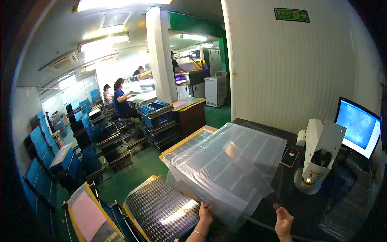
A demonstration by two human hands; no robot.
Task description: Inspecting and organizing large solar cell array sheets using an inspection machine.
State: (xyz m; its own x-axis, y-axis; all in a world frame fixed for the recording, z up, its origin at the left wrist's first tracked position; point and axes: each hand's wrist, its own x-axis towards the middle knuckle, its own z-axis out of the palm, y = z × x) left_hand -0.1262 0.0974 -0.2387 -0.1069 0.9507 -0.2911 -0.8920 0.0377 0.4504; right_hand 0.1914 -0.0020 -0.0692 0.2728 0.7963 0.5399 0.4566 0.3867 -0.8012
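A large clear plastic sheet [250, 185] lies over a stack of translucent panels [225, 149] on the dark table and hangs past its near edge. At the sheet's near left edge, my left hand [205, 213] is closed with the thumb on top, gripping the plastic. My right hand [284, 221] is curled closed by the table's near edge, just off the sheet's right corner. Whatever its fingers hold is too faint to make out. Left of my left hand sits a dark tray with a ridged, shiny grid [163, 207] and a yellow border.
On the black table [258, 127] are a phone [290, 156], a white bench device [318, 157] and a lit monitor [358, 127]. A pink sheet [86, 215] on a yellow-edged board is at lower left. Beyond stand racks [155, 117], a pillar [161, 52] and seated people [121, 101].
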